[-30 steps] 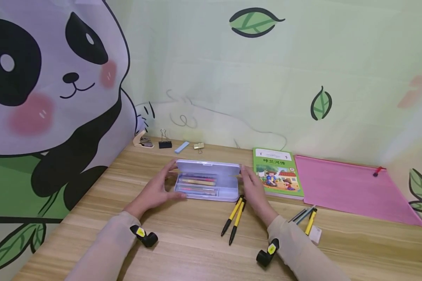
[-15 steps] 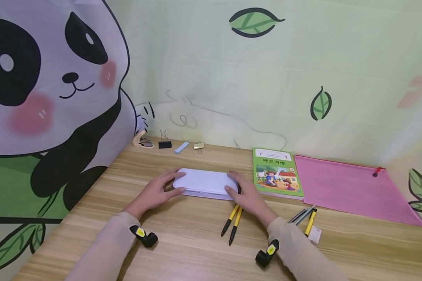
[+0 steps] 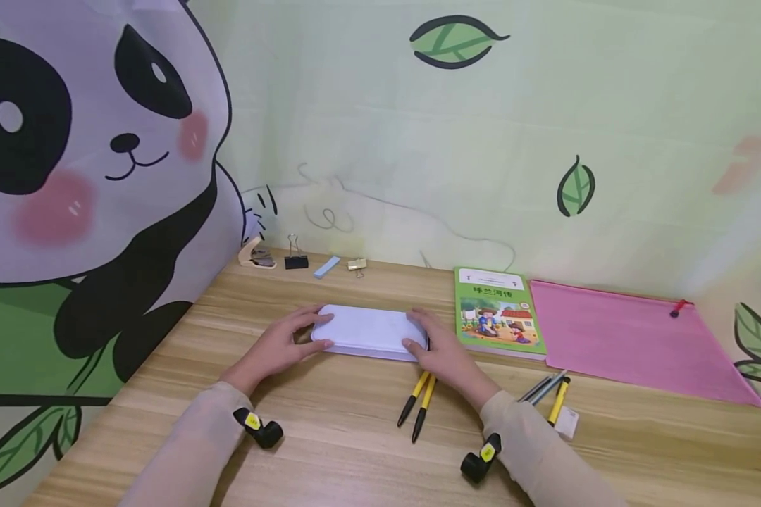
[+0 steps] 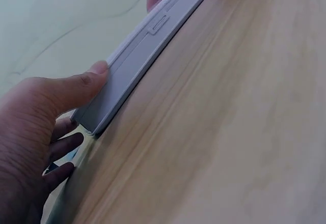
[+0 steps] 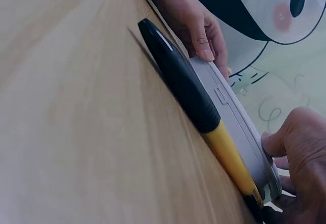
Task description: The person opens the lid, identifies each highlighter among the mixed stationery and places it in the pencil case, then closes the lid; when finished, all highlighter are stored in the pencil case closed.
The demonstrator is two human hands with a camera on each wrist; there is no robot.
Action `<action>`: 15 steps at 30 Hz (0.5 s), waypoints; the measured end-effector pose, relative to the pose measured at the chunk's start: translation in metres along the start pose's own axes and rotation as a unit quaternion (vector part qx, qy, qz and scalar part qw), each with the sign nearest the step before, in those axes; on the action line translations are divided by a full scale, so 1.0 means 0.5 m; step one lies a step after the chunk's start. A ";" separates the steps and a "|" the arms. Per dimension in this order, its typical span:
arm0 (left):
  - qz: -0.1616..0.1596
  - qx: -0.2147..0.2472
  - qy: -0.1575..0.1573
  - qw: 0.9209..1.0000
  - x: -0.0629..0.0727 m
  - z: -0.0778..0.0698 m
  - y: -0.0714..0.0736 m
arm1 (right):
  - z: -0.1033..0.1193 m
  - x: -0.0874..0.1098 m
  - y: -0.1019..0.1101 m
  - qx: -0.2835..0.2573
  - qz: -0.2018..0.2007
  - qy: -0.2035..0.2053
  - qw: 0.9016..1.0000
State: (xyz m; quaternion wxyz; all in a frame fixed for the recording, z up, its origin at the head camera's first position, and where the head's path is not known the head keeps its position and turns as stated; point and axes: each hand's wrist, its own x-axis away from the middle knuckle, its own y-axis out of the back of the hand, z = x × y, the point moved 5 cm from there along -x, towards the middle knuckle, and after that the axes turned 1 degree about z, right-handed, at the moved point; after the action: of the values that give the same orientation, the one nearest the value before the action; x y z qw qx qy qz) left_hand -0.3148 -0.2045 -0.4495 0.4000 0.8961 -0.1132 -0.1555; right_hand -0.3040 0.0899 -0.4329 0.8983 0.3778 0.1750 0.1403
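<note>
A pale lavender pencil case lies on the wooden table with its lid down. My left hand grips its left end; in the left wrist view the thumb presses the front edge and the other fingers sit behind the end. At the opposite end my right hand grips the case, thumb at the front of the lid and fingers round the far side. The case's front face shows a small latch. Two yellow and black pens lie just in front of the right end, one large in the right wrist view.
Behind the case stand a stapler, a black binder clip, a blue strip and a gold clip. To the right lie a green book, a pink zip pouch, several pens and a whitish eraser-like block.
One second ago the lid stood raised, with pens showing inside. Both hands have brought it down, and the thin gap seen at the front half a second ago is gone.
</note>
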 end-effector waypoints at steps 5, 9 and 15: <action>0.006 -0.005 -0.004 1.000 -0.005 -0.002 -0.003 | -0.001 0.004 -0.003 0.004 0.001 -0.011 1.000; -0.003 -0.008 -0.010 1.000 0.002 0.012 -0.008 | 0.008 0.001 -0.004 0.022 0.013 0.009 1.000; -0.046 -0.040 0.004 0.998 0.017 0.022 0.030 | 0.071 0.001 0.079 0.094 -0.022 0.078 0.992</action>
State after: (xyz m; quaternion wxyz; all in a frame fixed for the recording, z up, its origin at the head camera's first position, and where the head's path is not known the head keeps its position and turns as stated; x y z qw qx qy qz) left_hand -0.3122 -0.2243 -0.4468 0.4289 0.8841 -0.0637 -0.1743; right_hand -0.2931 0.0944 -0.3811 0.8455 0.4441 0.2651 0.1325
